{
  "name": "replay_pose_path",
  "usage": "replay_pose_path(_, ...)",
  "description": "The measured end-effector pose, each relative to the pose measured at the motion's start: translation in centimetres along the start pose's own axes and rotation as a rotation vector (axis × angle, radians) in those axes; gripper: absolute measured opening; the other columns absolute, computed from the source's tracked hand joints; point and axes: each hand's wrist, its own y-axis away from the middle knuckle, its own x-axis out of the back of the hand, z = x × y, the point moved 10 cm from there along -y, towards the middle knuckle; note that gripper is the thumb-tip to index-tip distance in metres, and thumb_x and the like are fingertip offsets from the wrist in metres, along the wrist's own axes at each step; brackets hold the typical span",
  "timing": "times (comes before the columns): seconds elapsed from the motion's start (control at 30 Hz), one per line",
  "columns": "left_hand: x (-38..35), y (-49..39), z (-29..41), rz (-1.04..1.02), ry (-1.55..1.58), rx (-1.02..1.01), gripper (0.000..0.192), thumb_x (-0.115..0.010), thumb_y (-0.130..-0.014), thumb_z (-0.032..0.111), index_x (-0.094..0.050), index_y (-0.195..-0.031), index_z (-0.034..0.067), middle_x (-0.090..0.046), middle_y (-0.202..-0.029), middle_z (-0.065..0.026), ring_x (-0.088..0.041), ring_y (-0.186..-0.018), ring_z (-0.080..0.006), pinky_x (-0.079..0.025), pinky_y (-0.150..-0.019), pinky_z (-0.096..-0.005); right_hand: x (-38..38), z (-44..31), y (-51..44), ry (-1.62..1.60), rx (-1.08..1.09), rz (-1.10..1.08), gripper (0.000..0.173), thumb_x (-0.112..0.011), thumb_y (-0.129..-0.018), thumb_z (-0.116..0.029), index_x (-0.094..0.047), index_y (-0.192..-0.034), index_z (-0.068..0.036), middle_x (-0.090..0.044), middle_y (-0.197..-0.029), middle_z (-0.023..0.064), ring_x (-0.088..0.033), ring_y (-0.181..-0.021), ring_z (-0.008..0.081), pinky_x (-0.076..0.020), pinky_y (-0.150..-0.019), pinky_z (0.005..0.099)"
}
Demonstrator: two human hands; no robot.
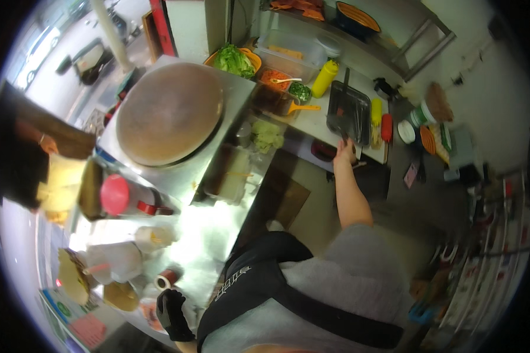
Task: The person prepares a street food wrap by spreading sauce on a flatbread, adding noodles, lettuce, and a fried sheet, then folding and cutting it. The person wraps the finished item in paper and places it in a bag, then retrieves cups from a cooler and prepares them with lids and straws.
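Note:
My right hand (345, 152), bare, is closed on the dark handle of a utensil (344, 133), perhaps a spatula, at the near edge of a black tray (360, 110). Blur hides the exact shape of its head. A second long dark handle (346, 79) rises from the tray's far side. My left hand (174, 315) wears a black and grey glove, its fingers curled, low over the near end of the steel counter (203, 229). Whether anything is inside it cannot be seen. Just beyond that glove lies a brown roll (165, 279) with a pale core.
A round griddle plate (170, 114) occupies the far counter. Lettuce (234, 61), a tub of chopped orange food (275, 79), an orange brush (302, 107) and a yellow squeeze bottle (325, 78) stand behind. A red-lidded container (115, 194) is at left. Another person's hand (48, 144) shows beyond.

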Motion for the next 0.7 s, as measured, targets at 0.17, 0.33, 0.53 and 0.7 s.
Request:
replay_pose_path(0.17,-8.2,0.3,5.2,0.004,0.001,-0.008,0.021,-0.055,-0.089,0.014,-0.062,-0.097,-0.004,-0.063,-0.089,-0.0108,-0.062,-0.082,-0.0203,-0.051,-0.074,-0.0303,0.7,2.4,-21.1,0.378,-0.01,-0.489,0.01,-0.058,-0.085,-0.015,-0.057,-0.085,-0.005,-0.057,-0.087,0.0089,-0.055,-0.083,0.0207,-0.0474,-0.081,0.0329)
replay_pose_path(0.33,-14.6,6.0,9.1,0.135,1.078,0.898,0.031,-0.059,-0.09,0.023,-0.061,-0.107,-0.002,-0.065,-0.094,-0.01,-0.062,-0.08,-0.0163,-0.051,-0.073,-0.0283,-6.1,1.7,-22.4,0.725,0.154,-0.493,0.014,-0.054,-0.086,-0.015,-0.057,-0.093,-0.003,-0.057,-0.093,0.0101,-0.055,-0.091,0.0227,-0.0465,-0.083,0.0362)
replay_pose_path(0.53,-20.3,8.6,9.0,0.239,1.03,0.91,0.025,-0.06,-0.089,0.021,-0.063,-0.103,0.0,-0.066,-0.087,-0.0071,-0.063,-0.076,-0.0157,-0.052,-0.07,-0.0279,-6.1,3.4,9.3,0.966,0.487,-1.209,0.031,-0.05,-0.088,-0.018,-0.057,-0.112,0.002,-0.058,-0.108,0.0134,-0.055,-0.104,0.0256,-0.0476,-0.087,0.0399)
replay_pose_path(0.7,-21.6,10.2,7.7,0.313,0.943,0.788,0.021,-0.063,-0.087,0.019,-0.064,-0.096,0.0,-0.065,-0.082,-0.0079,-0.063,-0.07,-0.0151,-0.054,-0.065,-0.0268,16.6,5.4,45.3,1.058,-0.784,-2.355,0.036,-0.052,-0.089,-0.003,-0.052,-0.125,0.0,-0.061,-0.112,0.0104,-0.061,-0.093,0.0164,-0.048,-0.083,0.0276)
